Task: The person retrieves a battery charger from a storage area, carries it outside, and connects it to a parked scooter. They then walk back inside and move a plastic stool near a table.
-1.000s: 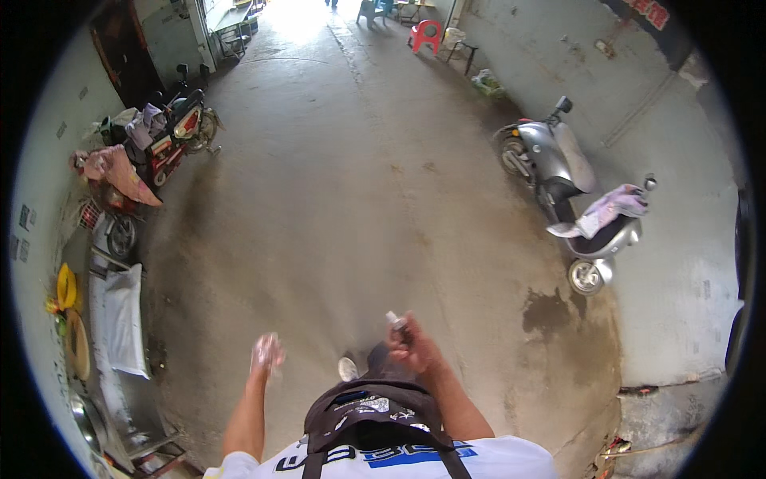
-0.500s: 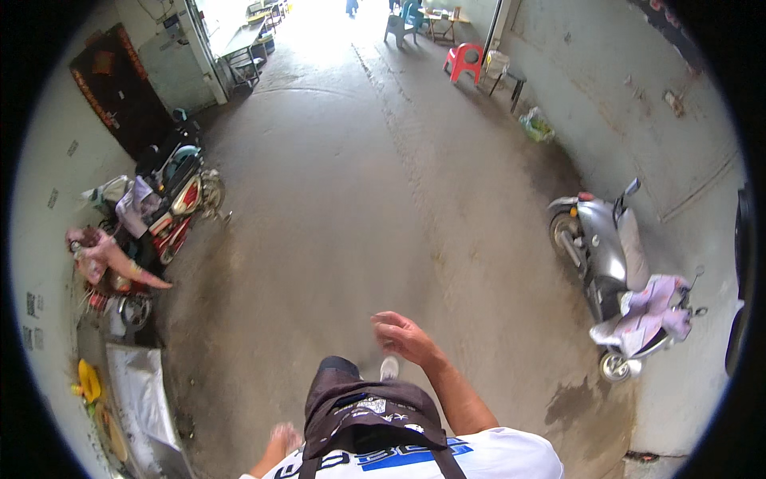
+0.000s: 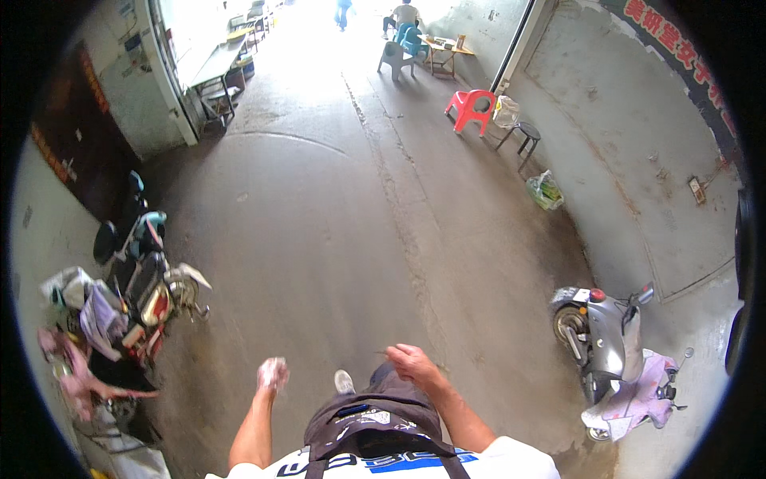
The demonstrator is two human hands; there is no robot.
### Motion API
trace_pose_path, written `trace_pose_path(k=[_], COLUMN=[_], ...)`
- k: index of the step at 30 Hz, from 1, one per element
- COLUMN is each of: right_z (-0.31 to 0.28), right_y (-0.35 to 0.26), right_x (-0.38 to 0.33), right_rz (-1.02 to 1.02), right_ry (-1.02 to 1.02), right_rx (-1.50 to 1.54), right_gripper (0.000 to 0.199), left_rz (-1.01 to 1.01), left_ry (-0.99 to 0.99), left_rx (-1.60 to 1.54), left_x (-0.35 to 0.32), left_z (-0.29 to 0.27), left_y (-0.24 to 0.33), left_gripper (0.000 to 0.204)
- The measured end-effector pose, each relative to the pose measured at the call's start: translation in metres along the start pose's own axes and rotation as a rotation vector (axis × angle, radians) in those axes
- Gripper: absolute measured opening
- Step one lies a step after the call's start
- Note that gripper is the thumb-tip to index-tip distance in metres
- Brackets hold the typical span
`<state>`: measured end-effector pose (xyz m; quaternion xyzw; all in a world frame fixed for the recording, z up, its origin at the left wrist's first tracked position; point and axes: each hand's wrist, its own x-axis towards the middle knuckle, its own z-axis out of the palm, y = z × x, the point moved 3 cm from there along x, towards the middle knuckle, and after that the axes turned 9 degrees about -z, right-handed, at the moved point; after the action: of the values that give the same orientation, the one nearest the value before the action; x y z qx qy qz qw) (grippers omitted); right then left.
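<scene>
My left hand (image 3: 274,373) hangs out in front of me on the left, its fingers curled in. Something pale or whitish shows on or in it, too blurred to name. My right hand (image 3: 409,364) is in front of my right thigh with the fingers bent together. A thin dark bit shows at its fingertips, too small to make out. Between and below the hands is the dark apron (image 3: 375,419) I wear over a white shirt. Neither hand touches anything around it. One white shoe (image 3: 344,382) shows on the concrete floor (image 3: 311,263).
Parked scooters (image 3: 148,299) line the left wall; a grey scooter (image 3: 606,335) stands along the right one. Farther ahead on the right are a green-filled plastic bag (image 3: 545,191), a dark stool (image 3: 525,136) and a red chair (image 3: 471,110). A table (image 3: 214,65) stands far left. A person (image 3: 403,14) sits beyond.
I have moved forward along the floor; the scooters and chairs have come nearer. My left hand has swung up and forward into fuller view. My right hand sits lower in the picture.
</scene>
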<state>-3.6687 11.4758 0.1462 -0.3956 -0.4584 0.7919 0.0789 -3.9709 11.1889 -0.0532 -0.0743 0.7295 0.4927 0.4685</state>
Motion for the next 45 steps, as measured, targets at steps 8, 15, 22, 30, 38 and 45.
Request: trace_pose_path(k=[8, 15, 22, 30, 38, 45], right_z=[-0.035, -0.011, 0.008, -0.008, -0.111, -0.196], right_y=[-0.146, -0.343, -0.508, -0.654, -0.808, -0.875], right_x=[0.266, 0.520, 0.744, 0.949, 1.187, 1.434], right_rz=[-0.124, -0.216, -0.410, -0.837, -0.417, -0.412], right_ry=[0.013, -0.088, -0.107, 0.031, 0.327, 0.299], right_rx=[0.270, -0.268, -0.296, -0.793, -0.441, -0.720], right_gripper=[0.021, 0.026, 0.022, 0.051, 0.020, 0.035], left_rz=[0.566, -0.129, -0.154, -0.182, -0.163, -0.123], left_ry=[-0.202, -0.225, -0.573, -0.740, -0.661, -0.292], left_rx=[0.492, -0.107, -0.493, -0.646, -0.510, -0.622], left_x=[0.206, 0.254, 0.398, 0.616, 0.794, 0.921], left_z=[0.092, 0.195, 0.305, 0.455, 0.491, 0.482], left_y=[0.333, 0.475, 0.705, 0.939, 1.164, 1.336], left_gripper=[0.032, 0.043, 0.064, 0.043, 0.024, 0.026])
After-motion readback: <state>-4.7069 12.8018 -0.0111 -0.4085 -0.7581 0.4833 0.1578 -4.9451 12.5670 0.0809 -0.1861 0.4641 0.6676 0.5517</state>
